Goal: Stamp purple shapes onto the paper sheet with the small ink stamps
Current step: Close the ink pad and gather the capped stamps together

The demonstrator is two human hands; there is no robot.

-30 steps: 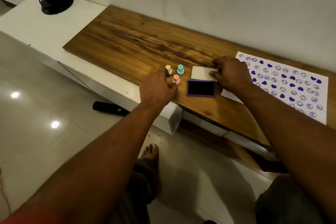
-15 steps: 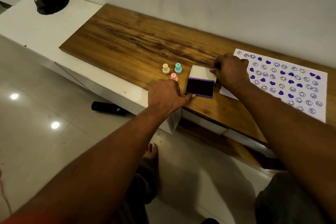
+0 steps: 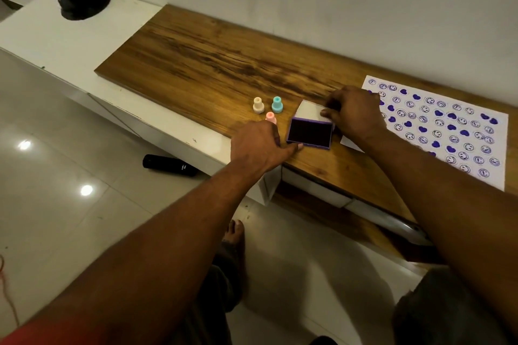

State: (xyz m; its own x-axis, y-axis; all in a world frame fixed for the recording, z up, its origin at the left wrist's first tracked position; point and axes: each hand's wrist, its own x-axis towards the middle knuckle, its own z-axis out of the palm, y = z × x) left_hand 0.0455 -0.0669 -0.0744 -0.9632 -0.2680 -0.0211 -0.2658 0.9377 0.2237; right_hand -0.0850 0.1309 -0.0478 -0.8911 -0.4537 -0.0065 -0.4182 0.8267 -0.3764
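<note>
Two hands work at the wooden shelf [image 3: 210,64]. The paper sheet [image 3: 459,126], already dense with purple hearts and smiley rings, lies at the right end. The ink pad [image 3: 309,133] sits just left of it, tray exposed, its white lid [image 3: 309,110] raised. To close it cleanly, the base should stay pinned while the lid swings down (ink smears if the tray slides). The right hand [image 3: 354,112] pinches the lid's far edge, fingers curled. The left hand [image 3: 259,144] lies nearly flat, fingertips touching the pad's near corner. Three small stamps stand nearby: cream [image 3: 258,105], teal [image 3: 277,104], pink [image 3: 270,117].
</note>
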